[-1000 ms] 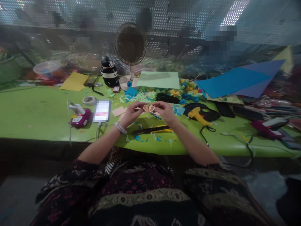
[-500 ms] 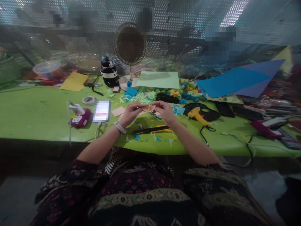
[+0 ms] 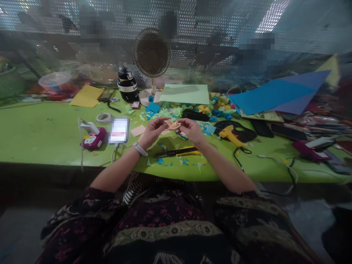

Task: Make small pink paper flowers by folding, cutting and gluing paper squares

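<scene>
A small peach paper flower (image 3: 173,125) with pointed petals is held above the table between my two hands. My left hand (image 3: 154,131) pinches its left edge, and my right hand (image 3: 192,131) grips the right edge with thumb and fingers. Below them lie scissors (image 3: 178,151) with dark blades and yellow handles, among blue and pale green paper scraps (image 3: 184,161). A flat peach paper square (image 3: 138,131) rests just left of my left hand. Right of my right hand are a light blue paper square (image 3: 211,129) and a yellow glue gun (image 3: 232,136).
Behind my hands stand a fan (image 3: 152,53), a black bottle (image 3: 127,86) and a pale green sheet (image 3: 185,94). A lit phone (image 3: 119,130), a tape roll (image 3: 103,117) and a purple power adapter (image 3: 95,139) lie left. Large blue sheets (image 3: 269,96) lean at right.
The peach paper piece has gone from a flatter, cupped look to showing several raised, spread petals. Both hands stay in nearly the same place around it.
</scene>
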